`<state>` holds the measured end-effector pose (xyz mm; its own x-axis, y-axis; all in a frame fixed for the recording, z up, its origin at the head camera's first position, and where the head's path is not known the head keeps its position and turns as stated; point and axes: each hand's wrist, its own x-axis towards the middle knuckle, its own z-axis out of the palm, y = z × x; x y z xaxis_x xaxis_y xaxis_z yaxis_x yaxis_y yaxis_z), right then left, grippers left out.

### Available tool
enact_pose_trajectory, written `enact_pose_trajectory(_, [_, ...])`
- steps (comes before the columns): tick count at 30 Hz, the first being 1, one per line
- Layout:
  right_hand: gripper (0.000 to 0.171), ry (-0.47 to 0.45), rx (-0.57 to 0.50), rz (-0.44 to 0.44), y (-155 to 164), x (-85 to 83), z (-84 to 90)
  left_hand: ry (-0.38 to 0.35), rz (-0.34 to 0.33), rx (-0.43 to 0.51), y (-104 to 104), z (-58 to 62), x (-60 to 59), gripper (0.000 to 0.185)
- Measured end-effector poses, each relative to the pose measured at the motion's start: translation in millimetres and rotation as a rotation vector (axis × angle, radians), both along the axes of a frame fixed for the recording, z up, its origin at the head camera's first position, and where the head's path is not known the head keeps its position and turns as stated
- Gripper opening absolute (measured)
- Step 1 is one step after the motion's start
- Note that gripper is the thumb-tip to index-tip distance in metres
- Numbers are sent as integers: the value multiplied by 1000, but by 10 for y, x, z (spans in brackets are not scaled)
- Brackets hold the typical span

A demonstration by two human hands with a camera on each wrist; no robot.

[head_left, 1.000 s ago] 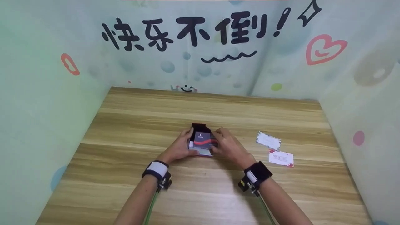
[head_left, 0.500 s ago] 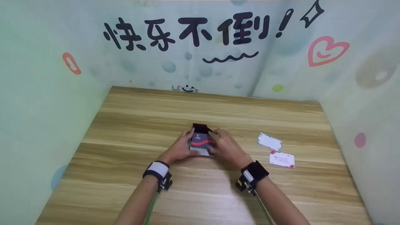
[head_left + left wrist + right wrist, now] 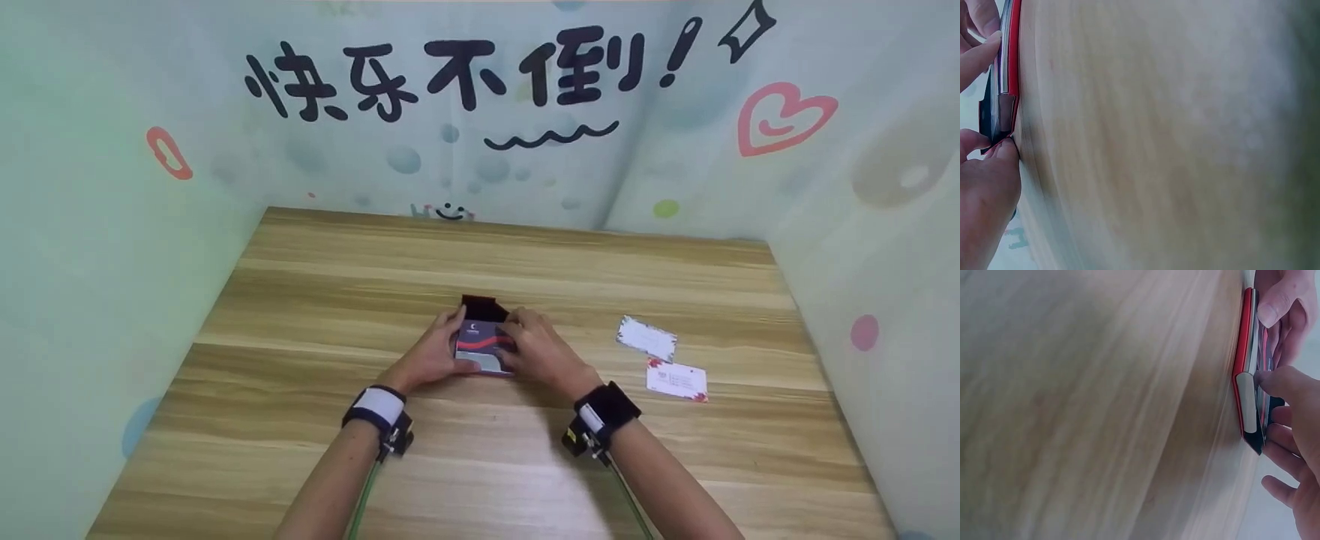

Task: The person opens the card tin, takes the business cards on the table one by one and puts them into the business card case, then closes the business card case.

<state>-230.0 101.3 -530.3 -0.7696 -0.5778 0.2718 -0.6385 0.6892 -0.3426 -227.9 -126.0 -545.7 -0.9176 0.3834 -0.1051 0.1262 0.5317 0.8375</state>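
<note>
A card case with a red outer cover [image 3: 1241, 349] and a black inner flap [image 3: 480, 308] lies open on the table, filled with a stack of cards [image 3: 1005, 50]. On top shows a dark grey card [image 3: 477, 337] with a red wave and a pale lower band. My left hand [image 3: 433, 352] grips the case along its left side, thumb at the near corner. My right hand [image 3: 546, 349] pinches the dark card at its right side, thumb nearer me and fingers farther off; its fingers cover that edge in the head view.
To the right on the wooden table [image 3: 315, 292] lie a white card with a blue patterned border [image 3: 646, 339] and a white card with red flower corners [image 3: 676, 380], nearly touching. Printed cloth walls [image 3: 450, 165] enclose the table's back and sides.
The dark card has shifted left and slightly down, now lying square over the case. My right hand has moved a little left with it. The left hand stays in place.
</note>
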Motion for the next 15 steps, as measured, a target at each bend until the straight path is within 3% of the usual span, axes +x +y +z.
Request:
enact_pose_trajectory(6, [38, 53, -22, 32, 6, -31, -17, 20, -16, 10, -9, -6, -21, 113])
enact_pose_trajectory(15, [35, -44, -18, 23, -7, -16, -16, -5, -9, -5, -4, -4, 0, 113])
